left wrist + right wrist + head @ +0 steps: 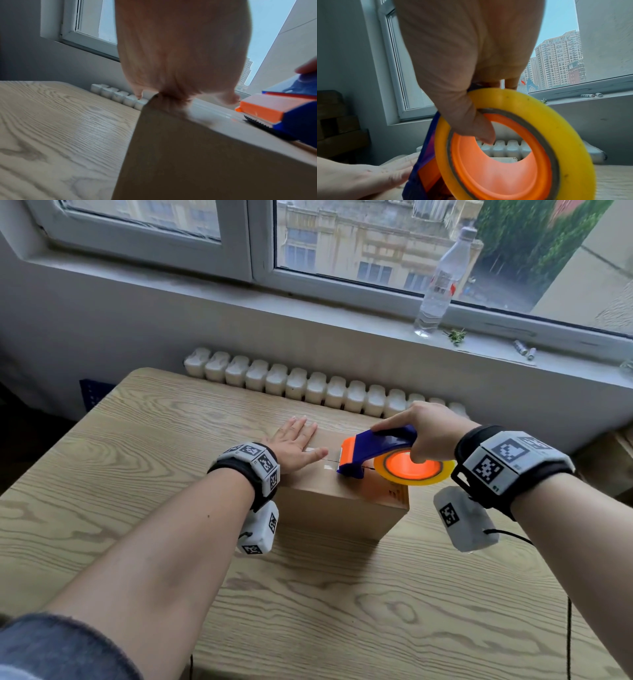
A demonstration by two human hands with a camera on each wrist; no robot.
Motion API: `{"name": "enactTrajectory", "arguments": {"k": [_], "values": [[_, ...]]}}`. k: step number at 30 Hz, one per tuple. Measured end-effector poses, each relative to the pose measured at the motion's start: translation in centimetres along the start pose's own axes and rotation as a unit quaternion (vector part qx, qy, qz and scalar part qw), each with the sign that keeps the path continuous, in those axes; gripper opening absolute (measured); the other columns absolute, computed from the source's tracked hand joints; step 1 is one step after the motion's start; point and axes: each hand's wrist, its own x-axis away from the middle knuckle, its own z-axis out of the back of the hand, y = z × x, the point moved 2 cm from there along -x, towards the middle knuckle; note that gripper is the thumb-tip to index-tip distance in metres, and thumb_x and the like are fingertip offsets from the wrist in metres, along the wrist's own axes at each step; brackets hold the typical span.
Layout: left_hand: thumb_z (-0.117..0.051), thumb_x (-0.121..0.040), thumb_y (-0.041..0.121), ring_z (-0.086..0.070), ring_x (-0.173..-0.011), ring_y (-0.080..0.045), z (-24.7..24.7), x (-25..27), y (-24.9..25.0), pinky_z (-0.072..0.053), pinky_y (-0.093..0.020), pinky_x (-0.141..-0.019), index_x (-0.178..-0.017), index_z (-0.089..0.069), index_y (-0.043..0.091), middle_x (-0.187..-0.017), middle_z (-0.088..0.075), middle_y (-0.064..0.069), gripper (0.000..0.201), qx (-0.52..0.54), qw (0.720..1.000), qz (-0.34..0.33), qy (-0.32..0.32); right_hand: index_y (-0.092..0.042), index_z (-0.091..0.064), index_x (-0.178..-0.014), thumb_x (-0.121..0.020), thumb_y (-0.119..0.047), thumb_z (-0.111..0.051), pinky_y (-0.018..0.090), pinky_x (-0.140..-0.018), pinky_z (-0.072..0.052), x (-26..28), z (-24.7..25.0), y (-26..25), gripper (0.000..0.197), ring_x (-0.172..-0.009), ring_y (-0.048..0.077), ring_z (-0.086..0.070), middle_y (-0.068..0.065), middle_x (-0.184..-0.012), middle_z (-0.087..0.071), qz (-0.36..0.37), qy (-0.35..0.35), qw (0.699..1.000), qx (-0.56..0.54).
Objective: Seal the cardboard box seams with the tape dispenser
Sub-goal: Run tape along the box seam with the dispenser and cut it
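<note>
Pressing hand: the left hand [294, 440] lies flat on top of the cardboard box [342, 508], fingers straight and spread, holding nothing, at the centre of the head view.
Gripping hand: the right hand [424, 433] has its fingers wrapped over the blue handle of the tape dispenser [373, 453], with the thumb hooked into the orange core, as the right wrist view shows.
Tape dispenser: blue body, orange front plate, serrated blade at its lower front edge; its nose rests on the box top just right of the left thumb.
Tape roll: the yellow tape roll [518, 142] sits on the dispenser's orange hub, filling the lower right of the right wrist view.
Cardboard box: brown, closed, standing on the wooden table [102, 508] at mid-frame; a thin seam line runs across its top between thumb and dispenser.
Background: a white radiator [308, 386] runs behind the table; a clear plastic bottle [442, 282] stands on the windowsill [342, 316] at upper right.
</note>
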Motion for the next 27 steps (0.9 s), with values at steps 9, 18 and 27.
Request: {"name": "enactTrajectory", "arguments": {"k": [9,18,27], "values": [[-0.023,-0.081,0.08,0.019,-0.148,-0.014,-0.9,0.0,1.5,-0.001,-0.055,-0.118,-0.152,0.013,0.029,-0.16,0.022,0.004,0.093,-0.026,0.995,0.081,0.052,-0.048,-0.053,-0.128,-0.069,0.005,-0.056,0.029,-0.07,-0.036,0.0,-0.3,0.0,0.079,-0.094,0.014,-0.036,-0.003,-0.112,-0.054,0.006,0.018,1.0,0.002],[-0.017,-0.1,0.046,0.019,-0.148,-0.016,-1.2,-0.1,1.4,0.005,-0.053,-0.119,-0.152,0.01,0.028,-0.161,0.019,0.002,0.061,0.014,0.994,0.057,0.093,-0.046,-0.046,-0.134,-0.072,0.002,-0.059,0.03,-0.075,-0.036,0.4,-0.3,0.4,0.08,-0.095,0.015,-0.033,-0.003,-0.1,-0.041,0.006,0.017,1.0,-0.003],[-0.037,-0.077,0.08,0.018,-0.148,-0.013,-0.6,0.5,2.7,0.011,-0.053,-0.118,-0.152,0.011,0.026,-0.16,0.019,0.005,0.105,-0.096,0.992,-0.074,0.019,-0.042,-0.048,-0.135,-0.068,0.004,-0.062,0.031,-0.076,-0.04,1.0,-0.2,1.6,0.082,-0.095,0.017,-0.04,-0.002,-0.1,-0.043,0.005,0.015,0.999,-0.036]]}}
